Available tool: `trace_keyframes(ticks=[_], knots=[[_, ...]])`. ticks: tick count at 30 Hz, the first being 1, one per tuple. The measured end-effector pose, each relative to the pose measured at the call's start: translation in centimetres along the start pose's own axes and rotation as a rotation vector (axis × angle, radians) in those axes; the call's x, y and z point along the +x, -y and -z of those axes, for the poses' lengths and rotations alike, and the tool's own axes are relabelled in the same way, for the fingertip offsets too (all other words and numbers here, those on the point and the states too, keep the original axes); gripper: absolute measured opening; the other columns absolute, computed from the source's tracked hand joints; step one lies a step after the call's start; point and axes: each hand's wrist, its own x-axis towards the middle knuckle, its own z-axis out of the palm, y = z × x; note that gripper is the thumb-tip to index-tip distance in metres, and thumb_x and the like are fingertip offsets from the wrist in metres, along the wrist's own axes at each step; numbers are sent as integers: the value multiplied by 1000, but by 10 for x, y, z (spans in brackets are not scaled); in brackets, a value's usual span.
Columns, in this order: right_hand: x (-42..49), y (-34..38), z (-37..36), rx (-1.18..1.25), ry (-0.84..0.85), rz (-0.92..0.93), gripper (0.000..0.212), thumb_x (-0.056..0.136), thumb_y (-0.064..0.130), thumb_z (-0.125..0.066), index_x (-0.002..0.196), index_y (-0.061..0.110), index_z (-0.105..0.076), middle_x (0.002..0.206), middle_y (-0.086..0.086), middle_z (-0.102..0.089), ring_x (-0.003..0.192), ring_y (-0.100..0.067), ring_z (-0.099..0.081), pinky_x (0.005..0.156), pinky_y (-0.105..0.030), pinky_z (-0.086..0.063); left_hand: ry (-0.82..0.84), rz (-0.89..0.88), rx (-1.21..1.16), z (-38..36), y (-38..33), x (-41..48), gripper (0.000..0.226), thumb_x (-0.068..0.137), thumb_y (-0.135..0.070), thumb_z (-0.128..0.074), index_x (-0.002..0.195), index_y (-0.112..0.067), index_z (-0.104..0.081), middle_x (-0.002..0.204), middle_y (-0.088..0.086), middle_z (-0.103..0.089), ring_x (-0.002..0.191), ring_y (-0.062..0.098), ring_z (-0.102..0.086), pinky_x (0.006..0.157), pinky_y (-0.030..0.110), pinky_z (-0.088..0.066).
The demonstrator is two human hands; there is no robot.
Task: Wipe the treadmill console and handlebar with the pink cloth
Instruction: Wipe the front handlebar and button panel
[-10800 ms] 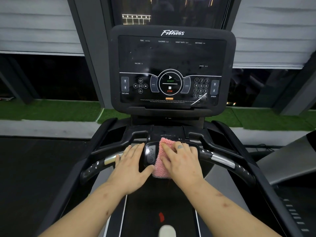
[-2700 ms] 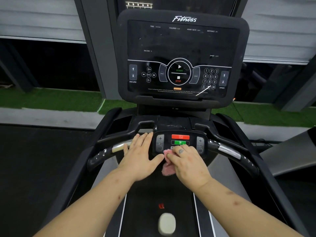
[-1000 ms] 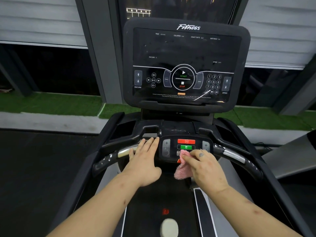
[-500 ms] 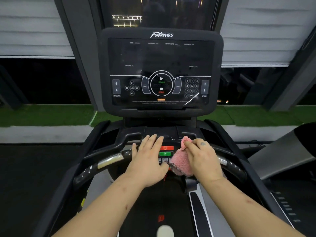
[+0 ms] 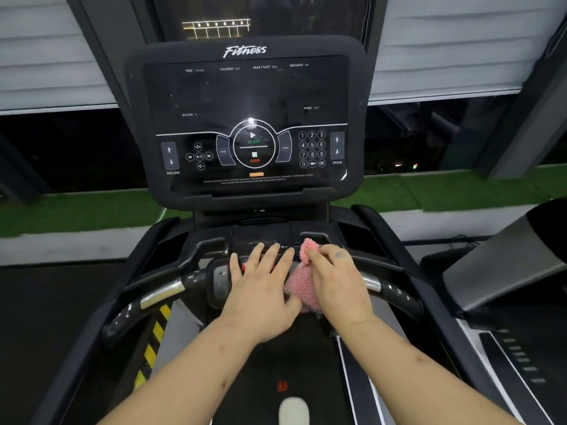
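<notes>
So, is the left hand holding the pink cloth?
No, the left hand lies flat with straight fingers on the handlebar controls, while the right hand grips the pink cloth.

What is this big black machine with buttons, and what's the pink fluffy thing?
It is a treadmill, for running in place. The camera sits on the person's head, looking down, so you see their own arms. The big black console screen with START and STOP stands in front. Below runs the black-and-silver handlebar. The left hand lies flat on the small button panel in the bar's middle. The right hand grips a fluffy pink cloth beside it, for wiping.
</notes>
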Motion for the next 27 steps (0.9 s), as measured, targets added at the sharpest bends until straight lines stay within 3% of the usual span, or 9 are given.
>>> trace_keyframes(ticks=[2, 4, 7, 16, 22, 27], knots=[[0, -1, 1, -58, 22, 24, 38, 94, 11, -62, 132, 14, -65, 120, -8, -61, 107, -25, -57, 91, -40, -53, 5, 5, 11, -2, -3, 1, 84, 92, -57, -41, 163, -37, -1, 173, -7, 1, 159, 21, 13, 123, 63, 13], [-3, -8, -6, -151, 29, 68, 68, 80, 8, -80, 144, 10, -57, 129, -12, -63, 114, -29, -61, 97, -44, -56, 13, 15, 26, -3, -6, 2, 84, 92, -60, -39, 163, -39, 1, 173, -7, 1, 158, 22, 14, 123, 63, 13], [-7, -16, -9, -158, 104, 75, 88, 82, 14, -81, 159, 14, -37, 144, -7, -56, 129, -24, -54, 110, -40, -48, 17, 35, 38, -4, -9, 4, 82, 93, -63, -37, 163, -40, 0, 173, -6, 0, 158, 23, 13, 123, 65, 11], [-18, -32, 7, -199, 134, 5, 76, 88, 13, -72, 157, 18, -42, 151, -5, -53, 137, -24, -52, 112, -39, -48, -15, 94, 25, -8, -19, 9, 77, 94, -71, -36, 161, -46, -7, 171, -6, -9, 158, 25, 7, 123, 67, 5], [-32, -70, 24, -205, 156, -166, 69, 92, 6, -62, 157, 18, -42, 153, -7, -52, 139, -26, -50, 112, -42, -47, -34, 102, 38, -11, -20, 11, 79, 94, -73, -37, 162, -45, -8, 169, -5, -14, 158, 25, 5, 124, 67, 3], [-28, -58, 20, -156, 205, -103, 78, 88, 6, -67, 159, 19, -37, 157, -8, -46, 143, -29, -45, 117, -46, -40, -29, 113, 38, -10, -22, 12, 80, 93, -73, -39, 162, -46, -9, 168, -5, -14, 157, 25, 5, 123, 68, 4]])
